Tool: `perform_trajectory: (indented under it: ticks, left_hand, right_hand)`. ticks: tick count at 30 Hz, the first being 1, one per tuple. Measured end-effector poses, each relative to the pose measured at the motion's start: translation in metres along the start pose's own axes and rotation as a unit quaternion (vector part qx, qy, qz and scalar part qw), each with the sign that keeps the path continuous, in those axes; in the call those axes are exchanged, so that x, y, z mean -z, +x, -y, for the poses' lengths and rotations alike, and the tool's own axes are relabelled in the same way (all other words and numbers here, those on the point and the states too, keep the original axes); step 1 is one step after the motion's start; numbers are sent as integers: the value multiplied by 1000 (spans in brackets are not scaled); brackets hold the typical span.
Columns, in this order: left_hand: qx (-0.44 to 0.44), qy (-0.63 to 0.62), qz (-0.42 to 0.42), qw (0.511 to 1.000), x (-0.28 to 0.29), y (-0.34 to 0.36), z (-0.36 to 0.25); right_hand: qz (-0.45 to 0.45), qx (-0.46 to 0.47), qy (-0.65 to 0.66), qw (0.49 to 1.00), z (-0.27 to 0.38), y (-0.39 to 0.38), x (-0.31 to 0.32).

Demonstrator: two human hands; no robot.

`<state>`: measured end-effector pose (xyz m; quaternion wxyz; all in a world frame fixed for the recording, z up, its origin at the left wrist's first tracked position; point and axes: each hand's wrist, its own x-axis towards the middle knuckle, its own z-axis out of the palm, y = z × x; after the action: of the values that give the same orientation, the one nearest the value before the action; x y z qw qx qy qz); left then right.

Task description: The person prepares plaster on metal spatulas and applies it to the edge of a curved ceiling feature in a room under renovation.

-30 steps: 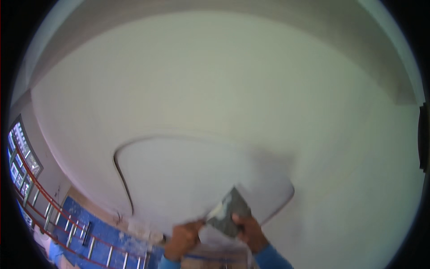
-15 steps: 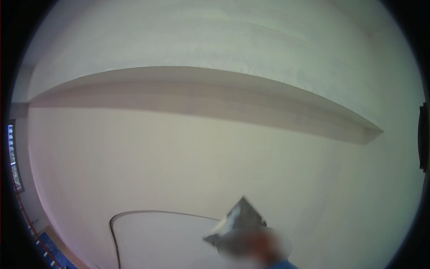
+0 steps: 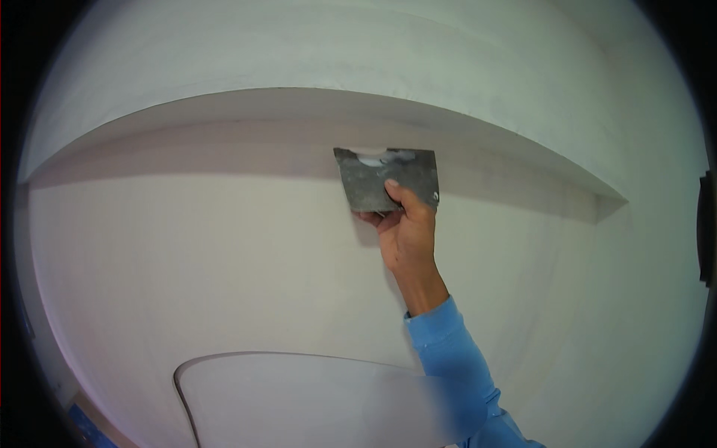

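My right hand (image 3: 405, 228) is raised against the pale wall, a blue sleeve (image 3: 448, 343) on its forearm. It grips a flat, dark grey putty blade (image 3: 388, 179) by its lower edge, the thumb on the near face and the fingers behind. A smear of white filler (image 3: 373, 159) sits along the blade's upper edge. That edge lies in the shadowed strip of wall just under an overhanging beam (image 3: 314, 101); whether it touches the wall I cannot tell. My left hand is out of view.
A white panel (image 3: 291, 396) with a rounded corner and dark edge stands low in front. The beam's underside meets the side wall (image 3: 657, 246) at the right. Something blue (image 3: 89, 427) shows at the lower left, and a dark object (image 3: 704, 228) at the right rim.
My right hand has risen from the lower edge to below the beam, carrying the putty blade, which has turned from point-up to nearly level. The view has shifted slightly.
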<state>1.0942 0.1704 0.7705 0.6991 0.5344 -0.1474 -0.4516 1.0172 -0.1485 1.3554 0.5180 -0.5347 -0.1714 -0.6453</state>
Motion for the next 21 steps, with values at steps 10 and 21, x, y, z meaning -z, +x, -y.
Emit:
perform_trajectory:
  ticks: [10,21]
  left_hand:
    - [14,-5,-21,1000,52,21,52]
    - [17,-24,-88,996,55,-21,70]
  right_hand:
    - [-23,39,-2,999,-25,-6,-8]
    - [-33,38,3,999,-19,-17,-2]
